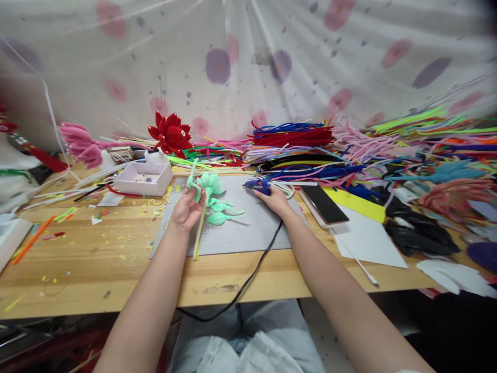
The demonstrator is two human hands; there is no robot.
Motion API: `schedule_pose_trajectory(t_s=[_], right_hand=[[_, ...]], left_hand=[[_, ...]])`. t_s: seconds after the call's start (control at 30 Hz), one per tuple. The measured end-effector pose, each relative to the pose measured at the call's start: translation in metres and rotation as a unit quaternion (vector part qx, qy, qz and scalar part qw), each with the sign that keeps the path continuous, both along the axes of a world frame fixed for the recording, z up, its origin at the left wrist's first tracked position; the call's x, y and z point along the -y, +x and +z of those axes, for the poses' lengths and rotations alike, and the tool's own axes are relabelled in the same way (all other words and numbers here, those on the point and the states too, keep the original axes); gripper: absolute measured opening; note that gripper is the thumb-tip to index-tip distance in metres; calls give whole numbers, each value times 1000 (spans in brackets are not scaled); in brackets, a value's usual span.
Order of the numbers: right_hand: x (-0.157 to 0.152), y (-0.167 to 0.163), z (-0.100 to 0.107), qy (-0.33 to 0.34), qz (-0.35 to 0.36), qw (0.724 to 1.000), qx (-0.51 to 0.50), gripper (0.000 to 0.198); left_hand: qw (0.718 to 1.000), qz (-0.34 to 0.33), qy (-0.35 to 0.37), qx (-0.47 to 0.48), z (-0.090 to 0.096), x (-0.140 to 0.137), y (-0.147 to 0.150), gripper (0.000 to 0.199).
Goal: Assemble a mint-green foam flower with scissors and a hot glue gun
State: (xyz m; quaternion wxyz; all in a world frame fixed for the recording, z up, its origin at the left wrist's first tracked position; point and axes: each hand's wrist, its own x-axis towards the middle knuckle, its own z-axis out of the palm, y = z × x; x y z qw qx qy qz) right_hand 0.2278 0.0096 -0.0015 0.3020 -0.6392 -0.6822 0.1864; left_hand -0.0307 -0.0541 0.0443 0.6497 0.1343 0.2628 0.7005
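My left hand (189, 208) is closed on a mint-green pipe-cleaner piece (194, 187), raised over the left part of a grey cutting mat (248, 228). Right beside those fingers is a mint-green flower (210, 184), with a yellowish stem (200, 233) running down past the mat's front edge. Several loose green petals (219, 218) lie on the mat next to it. My right hand (276, 199) grips a blue glue gun (257, 185), its nozzle pointing left toward the flower. A black cord (248, 282) trails from near my right wrist over the table's front edge.
A white box (144, 178) with small bits stands at back left, near a red flower (171, 133). Bundles of coloured pipe cleaners (293, 135) line the back. At right lie a phone (325, 203), white paper (368, 241) and a black plastic bag (421, 230).
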Motion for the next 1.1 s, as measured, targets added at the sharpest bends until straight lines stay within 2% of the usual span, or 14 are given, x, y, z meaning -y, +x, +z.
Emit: schedule_pose_trajectory(t_s=[0.17,0.27,0.37,0.4,0.47,0.5,0.57,0.67,0.73,0.8,0.87,0.97,1.03,1.1], right_hand=[[21,13,35,14,-19,987,159,44],[33,7,54,-37,28,987,157,30],[39,-21,60,-73,166,983,-2,30],[40,-34,59,-89,221,966,-103,30],[41,-59,57,-151,282,900,-297,31],[40,-70,56,-168,286,870,-365,29],[39,-85,54,-173,254,844,-440,21],[35,-92,53,-149,178,852,-469,12],[31,-87,51,-126,141,862,-469,10],[26,-79,46,-98,129,875,-457,11],[23,-69,37,-67,137,890,-429,11],[24,-60,18,-39,148,910,-386,14],[27,-58,6,-26,132,918,-374,21],[30,-58,-2,-4,119,924,-363,27]], left_hand=[[999,-18,1,31,12,3,1,20],[999,-41,-11,16,21,2,6,14],[998,-58,-32,-22,25,-1,21,10],[997,-55,-36,-38,25,-2,28,11],[995,-35,-51,-75,23,-5,46,15],[994,-23,-54,-94,22,-6,55,16],[990,-6,-52,-134,19,-8,70,17],[973,12,-31,-228,15,-11,75,17],[941,43,7,-336,12,-15,62,18],[874,149,24,-462,9,-20,38,18],[787,195,-6,-585,4,-26,13,14],[697,112,-86,-703,-4,-33,-12,13],[692,63,-120,-709,-10,-39,-14,18],[778,19,-117,-617,-16,-47,-11,23]])
